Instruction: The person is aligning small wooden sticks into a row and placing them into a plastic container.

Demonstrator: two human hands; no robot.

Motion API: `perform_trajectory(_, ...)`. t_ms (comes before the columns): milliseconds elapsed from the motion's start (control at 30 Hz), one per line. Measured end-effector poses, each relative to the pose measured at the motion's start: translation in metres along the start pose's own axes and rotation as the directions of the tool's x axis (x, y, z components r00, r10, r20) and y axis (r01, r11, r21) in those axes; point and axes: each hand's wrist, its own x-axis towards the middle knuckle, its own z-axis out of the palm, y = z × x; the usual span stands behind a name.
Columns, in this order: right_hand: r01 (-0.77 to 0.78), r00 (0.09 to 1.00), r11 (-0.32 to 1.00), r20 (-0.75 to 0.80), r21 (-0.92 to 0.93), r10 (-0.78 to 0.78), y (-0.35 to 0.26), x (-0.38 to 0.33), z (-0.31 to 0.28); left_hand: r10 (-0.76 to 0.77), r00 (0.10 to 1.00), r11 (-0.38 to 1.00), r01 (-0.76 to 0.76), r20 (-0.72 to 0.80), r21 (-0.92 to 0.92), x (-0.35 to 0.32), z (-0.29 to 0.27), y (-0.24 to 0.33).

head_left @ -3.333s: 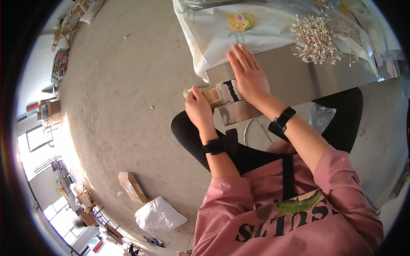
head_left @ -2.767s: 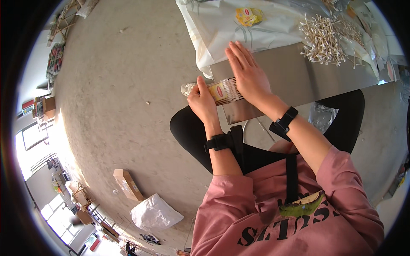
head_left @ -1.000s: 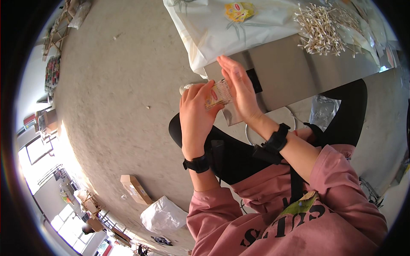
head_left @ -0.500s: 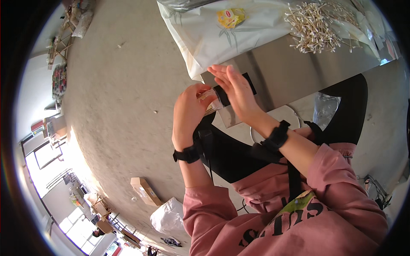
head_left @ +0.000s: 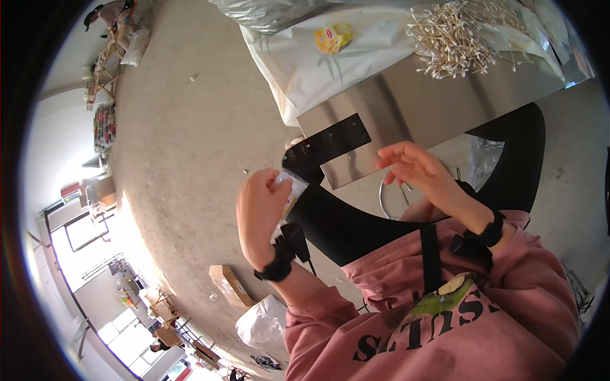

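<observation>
Two hands are at work over a steel table [head_left: 445, 95], but only one is loaded: the left hand [head_left: 262, 213] is lifted off to the left of the table edge, above the concrete floor [head_left: 184, 146], with its fingers closed round a small clear packet [head_left: 289, 190] that shows a pale, slightly yellow filling. The packet sits upright in the fist, its top end sticking out between thumb and forefinger, well apart from the table. The right hand [head_left: 416, 171] hangs over the near edge of the table with its fingers spread and slightly curled, gripping nothing and touching nothing that can be seen. To handle this well, it seems wise to keep the left grip low on the packet so that the top end stays free, and to squeeze only lightly, since thin film of this kind probably crumples and slips. The free hand would do best to meet the packet at that exposed end, pinching with the fingertips rather than the flat of the palm. A heap of cotton swabs [head_left: 451, 38] lies at the far side of the table, partly on a white plastic sheet [head_left: 305, 70] that also carries a small yellow sachet [head_left: 333, 38]; a dark rectangular patch [head_left: 333, 136] marks the steel nearer the body. What exactly fills the packet cannot be told from this view.
</observation>
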Motion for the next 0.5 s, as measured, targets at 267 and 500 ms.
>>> perform_trajectory(267,0.041,0.995,0.985,0.080,0.168,-0.055,-0.052,-0.024,-0.002,0.390,0.851,0.712,-0.521,-0.351,-0.471,-0.040,0.067,0.098)
perform_trajectory(500,0.203,0.975,0.978,-0.083,-0.053,-0.207,-0.041,-0.008,-0.045,0.239,0.931,0.527,-0.363,-0.276,-0.768,-0.024,0.134,0.124)
